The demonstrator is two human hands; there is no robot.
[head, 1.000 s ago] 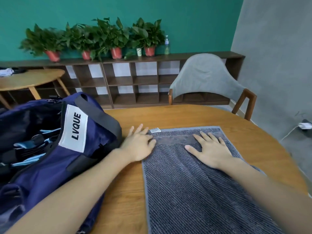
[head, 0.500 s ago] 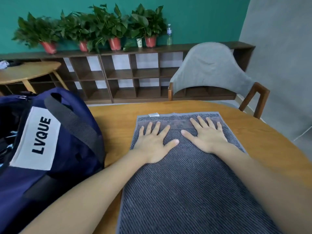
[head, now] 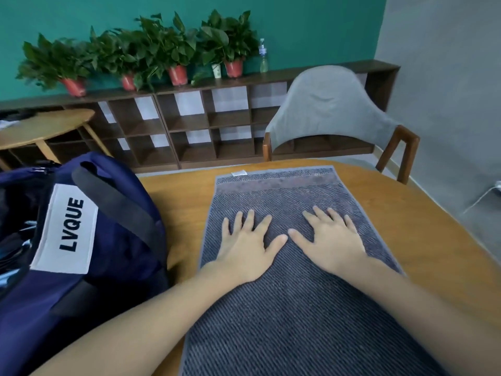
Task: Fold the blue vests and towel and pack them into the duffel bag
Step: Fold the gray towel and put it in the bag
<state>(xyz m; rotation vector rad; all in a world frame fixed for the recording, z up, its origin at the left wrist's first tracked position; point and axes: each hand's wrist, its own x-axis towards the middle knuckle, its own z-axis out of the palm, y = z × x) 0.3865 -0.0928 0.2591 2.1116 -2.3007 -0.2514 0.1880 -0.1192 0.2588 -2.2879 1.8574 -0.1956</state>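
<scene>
Slid back toward the body along the towel since a moment ago: left hand and right hand, flat, fingers spread, thumbs nearly touching, pressing the cloth. Spread lengthwise on the tabletop. Just left, navy duffel bag, open, labelled LVQUE. Beyond, grey chair.

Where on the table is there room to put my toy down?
Bare wood shows right of the towel, out to the table edge, and in a thin strip between towel and bag. A small patch lies beyond the bag, near the far edge. The middle is crowded: both hands, left and right, press flat on the towel.
</scene>
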